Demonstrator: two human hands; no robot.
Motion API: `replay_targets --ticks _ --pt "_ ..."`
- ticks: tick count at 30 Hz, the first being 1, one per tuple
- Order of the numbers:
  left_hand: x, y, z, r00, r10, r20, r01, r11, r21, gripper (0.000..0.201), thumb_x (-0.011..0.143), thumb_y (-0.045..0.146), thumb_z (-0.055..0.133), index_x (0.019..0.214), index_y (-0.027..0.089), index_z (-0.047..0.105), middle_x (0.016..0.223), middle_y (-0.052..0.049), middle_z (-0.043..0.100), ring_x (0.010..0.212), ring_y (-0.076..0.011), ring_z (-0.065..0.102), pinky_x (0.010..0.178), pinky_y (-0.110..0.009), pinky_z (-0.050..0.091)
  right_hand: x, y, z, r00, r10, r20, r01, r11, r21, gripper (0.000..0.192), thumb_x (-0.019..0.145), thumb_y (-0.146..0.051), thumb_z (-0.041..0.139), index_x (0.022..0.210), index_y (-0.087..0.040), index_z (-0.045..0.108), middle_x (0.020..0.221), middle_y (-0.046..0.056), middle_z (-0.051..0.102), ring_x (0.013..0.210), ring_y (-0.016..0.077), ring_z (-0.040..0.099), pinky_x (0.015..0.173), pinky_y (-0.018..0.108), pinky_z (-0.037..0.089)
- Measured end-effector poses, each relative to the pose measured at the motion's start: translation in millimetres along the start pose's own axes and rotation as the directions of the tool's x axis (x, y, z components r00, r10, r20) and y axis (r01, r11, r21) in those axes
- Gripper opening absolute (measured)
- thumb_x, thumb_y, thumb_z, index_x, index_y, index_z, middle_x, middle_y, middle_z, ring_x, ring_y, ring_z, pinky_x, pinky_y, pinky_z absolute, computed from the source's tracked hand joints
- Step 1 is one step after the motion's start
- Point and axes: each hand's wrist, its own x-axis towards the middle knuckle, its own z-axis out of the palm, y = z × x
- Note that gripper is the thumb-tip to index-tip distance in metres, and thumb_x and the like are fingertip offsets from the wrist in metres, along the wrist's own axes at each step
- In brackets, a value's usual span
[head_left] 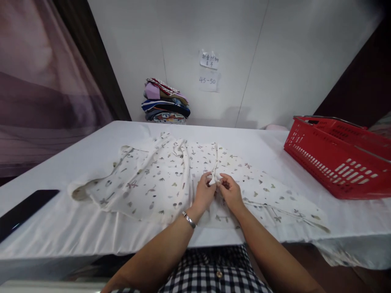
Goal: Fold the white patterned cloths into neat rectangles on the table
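A white garment (159, 183) printed with small grey and red motifs lies spread flat on the white table (61, 228), sleeves out to both sides. My left hand (204, 193), with a metal bracelet on its wrist, and my right hand (231, 191) meet at the garment's front opening, just below the middle. Both pinch the fabric edge there between thumb and fingers. The two hands nearly touch each other.
A red plastic basket (336, 162) stands at the table's right side. A stack of folded clothes (165, 103) sits against the back wall. A black flat phone-like object (24, 209) lies near the left front edge. Paper notes (209, 69) hang on the wall.
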Motion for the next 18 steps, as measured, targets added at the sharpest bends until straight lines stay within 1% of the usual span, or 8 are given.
replay_targets --ticks 2,4,6,8,11,16,18 --pt "0.8 -1.8 -1.4 1.000 -0.006 0.023 0.005 1.000 0.015 0.051 0.072 0.016 0.061 0.121 0.020 0.050 0.090 -0.004 0.063 0.064 -0.0123 0.056 0.061 -0.024 0.044 -2.1 2.5 -1.5 0.999 -0.014 -0.041 0.014 1.000 -0.008 0.032 0.077 -0.032 0.058 0.107 -0.021 0.057 0.080 0.000 0.059 0.068 0.0134 0.055 0.065 0.028 0.049" --pt "0.1 -3.2 -2.3 0.999 -0.002 0.053 -0.001 0.999 0.049 0.049 0.074 0.018 0.059 0.123 0.020 0.050 0.077 -0.002 0.063 0.058 -0.0123 0.054 0.058 -0.024 0.043 -3.9 1.8 -3.3 0.996 -0.054 -0.071 0.051 0.998 -0.043 0.031 0.078 -0.031 0.058 0.107 -0.021 0.057 0.082 0.001 0.060 0.070 0.0138 0.056 0.067 0.029 0.049" --pt "-2.3 -2.7 -2.2 0.997 0.009 0.075 -0.015 0.997 0.078 0.050 0.077 0.021 0.058 0.126 0.020 0.049 0.067 0.001 0.060 0.056 -0.0126 0.052 0.057 -0.024 0.043 -5.1 -0.2 -4.5 0.994 -0.090 -0.063 0.085 0.994 -0.071 0.029 0.079 -0.030 0.057 0.107 -0.022 0.057 0.083 0.002 0.060 0.071 0.0140 0.056 0.067 0.029 0.050" --pt "-5.7 0.2 -1.4 0.996 0.023 0.091 -0.031 0.996 0.086 0.053 0.079 0.021 0.056 0.130 0.020 0.046 0.062 0.003 0.058 0.056 -0.0126 0.052 0.058 -0.024 0.043 -5.9 -1.9 -4.9 0.993 -0.113 -0.030 0.110 0.990 -0.092 0.027 0.081 -0.030 0.057 0.107 -0.022 0.057 0.082 0.001 0.060 0.069 0.0138 0.056 0.067 0.029 0.050" --pt "-10.1 7.3 -0.1 0.996 0.008 0.094 -0.014 0.998 0.067 0.056 0.080 0.018 0.053 0.135 0.019 0.041 0.060 0.004 0.056 0.057 -0.0128 0.052 0.060 -0.024 0.045 -6.5 -2.7 -5.2 0.991 -0.136 -0.009 0.134 0.980 -0.148 0.025 0.082 -0.031 0.056 0.106 -0.023 0.058 0.081 0.001 0.060 0.068 0.0143 0.056 0.066 0.030 0.051" --pt "-11.5 16.5 0.3 0.992 -0.097 0.085 0.098 0.995 -0.004 0.058 0.082 0.016 0.051 0.138 0.018 0.038 0.066 0.001 0.061 0.060 -0.0142 0.055 0.068 -0.027 0.048 -7.9 -2.7 -6.1 0.978 -0.202 0.046 0.207 0.953 -0.219 0.023 0.085 -0.031 0.052 0.106 -0.024 0.058 0.085 0.003 0.062 0.072 0.0155 0.058 0.071 0.032 0.052" --pt "-11.6 18.5 0.4 0.988 -0.129 0.085 0.131 0.991 -0.019 0.058 0.084 0.016 0.049 0.140 0.019 0.036 0.066 0.001 0.060 0.058 -0.0135 0.054 0.068 -0.027 0.048 -8.5 -2.4 -6.8 0.972 -0.228 0.064 0.236 0.942 -0.239 0.023 0.086 -0.030 0.051 0.108 -0.024 0.058 0.087 0.003 0.062 0.075 0.0160 0.058 0.072 0.032 0.052"
